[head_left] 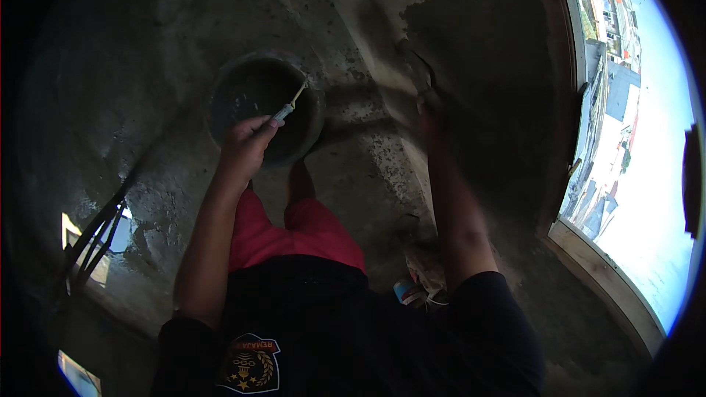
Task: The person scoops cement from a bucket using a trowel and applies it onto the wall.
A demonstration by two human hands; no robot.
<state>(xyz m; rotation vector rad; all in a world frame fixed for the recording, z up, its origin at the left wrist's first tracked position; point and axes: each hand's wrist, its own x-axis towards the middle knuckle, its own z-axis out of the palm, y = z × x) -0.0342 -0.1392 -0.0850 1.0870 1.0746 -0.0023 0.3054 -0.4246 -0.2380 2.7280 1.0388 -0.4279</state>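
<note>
My left hand (248,144) is closed round the pale grey handle of a thin-shafted hand tool (284,113). The tool points up and right over a round dark basin (214,106) on the floor, and its far end is hard to make out. To the right, my right hand (432,112) is raised at the wall, closed on a dark tool with a thin curved edge (425,66). Blur and shadow hide that tool's exact kind. A darker, damp-looking coat (485,37) covers part of the wall beside it.
A window opening with a wooden frame (581,246) lies on the right, with buildings outside. Crumpled brown packaging (426,268) and a small blue-and-white item (404,292) lie below my right arm. Dark thin bars (95,239) show at the left. The floor (158,224) is rough and stained.
</note>
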